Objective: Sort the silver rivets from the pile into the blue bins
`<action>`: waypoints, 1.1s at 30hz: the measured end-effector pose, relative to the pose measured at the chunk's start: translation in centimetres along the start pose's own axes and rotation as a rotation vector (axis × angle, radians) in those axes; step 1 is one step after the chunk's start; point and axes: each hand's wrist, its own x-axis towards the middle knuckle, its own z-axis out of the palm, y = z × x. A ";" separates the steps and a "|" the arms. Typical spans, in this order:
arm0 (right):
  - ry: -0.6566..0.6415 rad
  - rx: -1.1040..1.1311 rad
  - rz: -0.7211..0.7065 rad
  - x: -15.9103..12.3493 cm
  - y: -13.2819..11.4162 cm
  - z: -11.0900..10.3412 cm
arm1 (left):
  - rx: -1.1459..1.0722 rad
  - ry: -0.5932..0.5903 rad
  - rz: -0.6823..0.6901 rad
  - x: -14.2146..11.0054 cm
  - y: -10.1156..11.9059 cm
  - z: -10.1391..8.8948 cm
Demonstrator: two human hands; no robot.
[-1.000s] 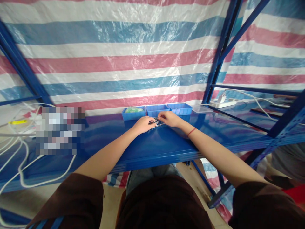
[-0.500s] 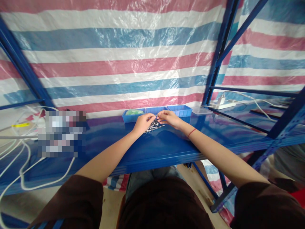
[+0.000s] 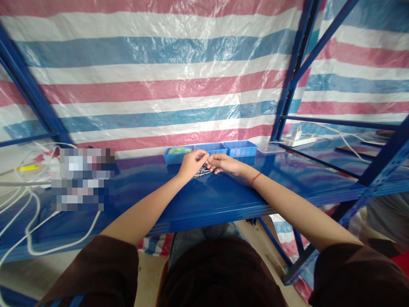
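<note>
My left hand (image 3: 191, 163) and my right hand (image 3: 225, 163) meet fingertip to fingertip over a small heap of silvery metal parts (image 3: 202, 172) on the blue shelf (image 3: 204, 196). Both hands are closed in a pinch; whatever sits between the fingers is too small to name. A red thread circles my right wrist. Just behind the hands stand three blue plastic bins: the left bin (image 3: 177, 154) holds something green, the middle bin (image 3: 214, 149) and the right bin (image 3: 241, 148) show no contents from here.
A clear flat lid or tray (image 3: 271, 147) lies right of the bins. A white power strip with cables (image 3: 300, 138) sits on the right shelf. White cables (image 3: 28, 213) loop at the left beside a blurred patch. Blue uprights and a striped tarp stand behind.
Both hands rose off the heap of metal parts and drew together, pinched fingertips now touching above it; the right hand slid slightly left.
</note>
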 end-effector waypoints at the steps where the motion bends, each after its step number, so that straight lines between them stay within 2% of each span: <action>1: 0.016 -0.030 -0.021 0.2 0.2 -0.1 | 0.003 0.003 -0.001 0.0 0.0 0.0; 4: 0.168 -0.160 -0.144 0.7 0.5 -0.6 | 0.033 0.031 0.001 0.1 0.0 -0.1; 7: 0.368 -0.434 -0.369 0.9 0.5 -1.0 | 0.089 0.031 0.020 0.3 -0.3 -0.3; 9: 0.428 -0.647 -0.501 0.9 0.4 -1.1 | 0.129 -0.002 0.037 0.4 -0.7 -0.3; 12: 0.473 -0.859 -0.570 0.9 0.1 -2.0 | 0.200 -0.065 0.026 0.5 -1.7 -0.2; 15: 0.684 -0.938 -0.500 1.2 0.3 -4.3 | 0.269 -0.140 -0.028 0.4 -2.5 -0.1; 18: 0.978 -0.978 -0.296 1.1 1.2 -7.7 | 0.332 -0.261 -0.005 0.3 -2.7 0.0; 20: 1.069 -1.010 -0.174 0.8 1.8 -9.3 | 0.366 -0.329 0.042 0.2 -2.6 -0.1; 22: 1.110 -1.023 -0.131 0.5 2.0 -9.9 | 0.385 -0.371 0.059 0.2 -2.4 -0.1; 24: 1.074 -1.031 -0.151 0.4 1.8 -9.5 | 0.389 -0.391 0.042 0.1 -2.4 -0.1; 25: 1.004 -1.040 -0.165 0.5 1.6 -9.0 | 0.390 -0.397 0.030 0.1 -2.4 -0.1; 27: 0.750 -1.055 -0.187 0.8 1.3 -7.7 | 0.394 -0.405 0.017 0.2 -2.6 -0.1; 30: 0.283 -0.995 -0.195 1.1 1.3 -5.9 | 0.419 -0.417 0.019 0.2 -2.8 -0.1; 31: 0.174 -0.959 -0.191 1.2 1.4 -5.5 | 0.429 -0.421 0.022 0.3 -2.8 -0.1; 33: 0.034 -0.905 -0.173 1.2 1.7 -5.0 | 0.449 -0.431 0.029 0.3 -3.0 0.0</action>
